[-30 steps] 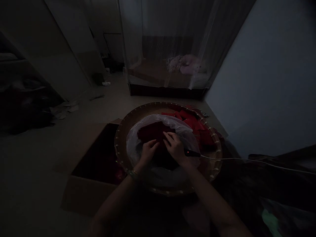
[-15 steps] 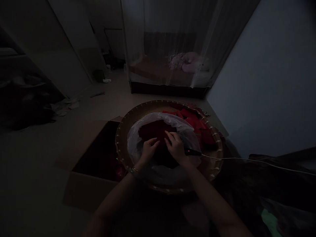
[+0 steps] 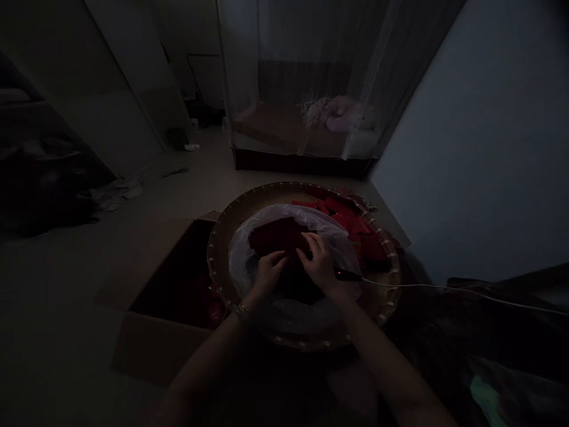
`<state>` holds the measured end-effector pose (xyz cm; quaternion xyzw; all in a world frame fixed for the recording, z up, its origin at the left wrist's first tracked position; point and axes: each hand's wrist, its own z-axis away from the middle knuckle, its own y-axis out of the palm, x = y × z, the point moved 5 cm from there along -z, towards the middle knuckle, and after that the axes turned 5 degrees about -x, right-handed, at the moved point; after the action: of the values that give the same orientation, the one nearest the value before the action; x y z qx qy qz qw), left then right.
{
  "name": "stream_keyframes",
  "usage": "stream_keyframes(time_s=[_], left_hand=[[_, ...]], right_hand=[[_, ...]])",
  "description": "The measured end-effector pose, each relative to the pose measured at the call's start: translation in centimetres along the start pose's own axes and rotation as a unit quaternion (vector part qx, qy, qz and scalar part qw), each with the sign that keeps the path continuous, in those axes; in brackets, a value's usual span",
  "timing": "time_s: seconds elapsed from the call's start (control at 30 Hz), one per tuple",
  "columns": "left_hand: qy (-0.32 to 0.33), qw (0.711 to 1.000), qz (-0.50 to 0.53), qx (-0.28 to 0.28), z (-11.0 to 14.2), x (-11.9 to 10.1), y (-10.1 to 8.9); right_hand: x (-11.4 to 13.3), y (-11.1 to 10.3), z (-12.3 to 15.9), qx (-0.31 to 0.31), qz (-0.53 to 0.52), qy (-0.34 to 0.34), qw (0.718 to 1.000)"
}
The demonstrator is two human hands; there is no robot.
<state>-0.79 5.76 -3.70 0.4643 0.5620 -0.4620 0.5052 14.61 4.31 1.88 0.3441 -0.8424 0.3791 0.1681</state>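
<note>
A round woven bamboo tray [image 3: 214, 261] holds a pale, translucent plastic bag [image 3: 240, 252] whose mouth is spread wide. Dark red material [image 3: 278, 234], too dim to name, lies in the bag. My left hand [image 3: 267, 274] is over its near side, thumb and fingertips pinched together; whatever is between them is hidden in the dark. My right hand [image 3: 317, 264] is just to the right, thumb and fingers curved and apart, near or touching the red material. Beside its wrist lies a dark handle [image 3: 349, 274] with a small red light and a white cord [image 3: 427, 286].
Bright red folded pieces [image 3: 349, 219] are piled at the tray's far right. An open cardboard box [image 3: 155, 341] with dark contents stands to the left. Beyond are a netted bed [image 3: 267, 124] and a pale wall [image 3: 471, 148]. Dark heaped fabric [image 3: 444, 332] is at the right.
The fingers of my right hand have shifted slightly right and spread further from the thumb. My left hand stays almost in place. The view has tilted a little.
</note>
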Motion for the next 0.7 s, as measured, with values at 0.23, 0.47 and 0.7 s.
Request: stream_keyframes(time_s=[0.23, 0.47, 0.7], left_hand=[[-0.005, 1.000, 0.024, 0.005, 0.1, -0.2, 0.1], [0.040, 0.998, -0.034, 0.035, 0.3, 0.0, 0.3], [0.078, 0.992, -0.083, 0.054, 0.7, -0.4, 0.5]], right_hand=[[0.4, 0.7, 0.9, 0.037, -0.004, -0.045, 0.998], [-1.0, -0.1, -0.5, 0.035, -0.021, 0.060, 0.997], [-1.9, -0.6, -1.5, 0.104, 0.010, 0.055, 0.993]])
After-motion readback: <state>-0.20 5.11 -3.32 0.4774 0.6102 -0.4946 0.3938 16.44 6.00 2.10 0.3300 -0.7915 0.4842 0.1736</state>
